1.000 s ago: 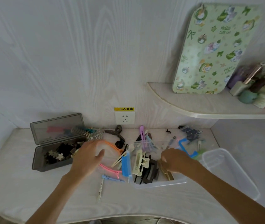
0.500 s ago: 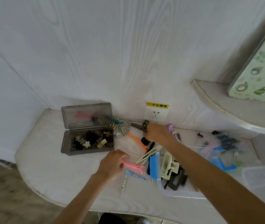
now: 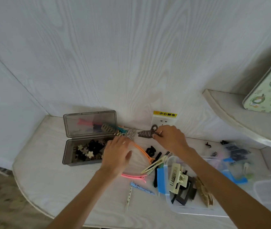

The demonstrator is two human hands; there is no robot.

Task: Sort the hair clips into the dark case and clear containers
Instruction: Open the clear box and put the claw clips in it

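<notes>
Since half a second ago, the left hand [image 3: 117, 155] has risen from the pink clip toward the dark case, while the right hand now pinches a clip by the wall.

Nearest, a slim white hair pin [image 3: 128, 197] and a light blue alligator clip [image 3: 141, 189] lie loose on the pale tabletop [image 3: 52, 184]. Just beyond, a long pink plastic duckbill clip [image 3: 134, 176] lies beside the left wrist. To the right, a shallow clear plastic container [image 3: 196, 209] holds a cream claw clip [image 3: 177, 178] and black clips, likely the larger sorts.

The left hand hovers flat, fingers relaxed and holding nothing, over a curved orange clip [image 3: 142, 152], probably ready to gather it. Left of it, the dark translucent case [image 3: 81, 160] stands with its lid propped up, small flower clips inside.

Farthest, the right hand [image 3: 170, 139] has its fingers closed on a dark grey ribbed clip [image 3: 146, 134], just below the white wall socket [image 3: 163, 122].
</notes>
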